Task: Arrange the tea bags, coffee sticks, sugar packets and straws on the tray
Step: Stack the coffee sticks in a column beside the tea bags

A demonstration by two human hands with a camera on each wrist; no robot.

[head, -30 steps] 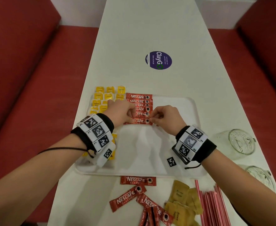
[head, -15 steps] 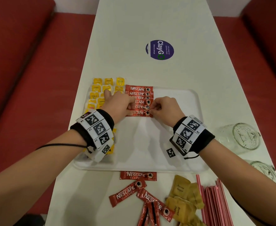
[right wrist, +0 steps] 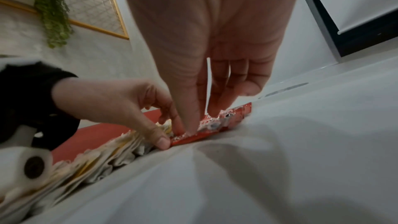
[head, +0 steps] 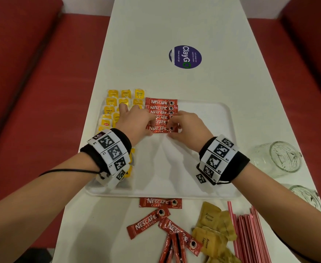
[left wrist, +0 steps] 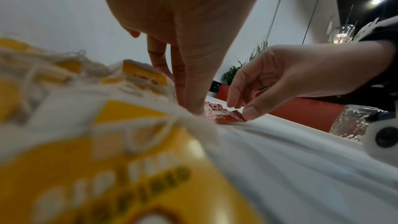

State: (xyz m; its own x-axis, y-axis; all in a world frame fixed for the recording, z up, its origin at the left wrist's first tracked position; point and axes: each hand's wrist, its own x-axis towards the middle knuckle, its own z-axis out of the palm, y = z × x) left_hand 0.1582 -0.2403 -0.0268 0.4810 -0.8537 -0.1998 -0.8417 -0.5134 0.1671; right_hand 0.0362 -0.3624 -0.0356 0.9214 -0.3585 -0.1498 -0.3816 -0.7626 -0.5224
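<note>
A white tray [head: 203, 114] holds yellow tea bags [head: 111, 101] at its left and a column of red coffee sticks [head: 161, 102] beside them. Both hands are on the nearest stick of that column [head: 159, 129]. My left hand [head: 150, 126] holds its left end, with the thumb against the end and the fingers curled on top. My right hand [head: 173, 130] pinches its right end between thumb and forefinger, which also shows in the left wrist view [left wrist: 241, 113]. The stick [right wrist: 193, 138] lies flat on the tray.
Loose coffee sticks [head: 160, 203], brown sugar packets [head: 212, 224] and red straws [head: 247, 238] lie on the table in front of the tray. Two glass jars [head: 277, 158] lie at the right edge. A purple sticker [head: 185, 56] is farther up the table. Red benches flank the table.
Both hands have stayed on the nearest coffee stick and eased it slightly toward the row above. The head view has tilted a little.
</note>
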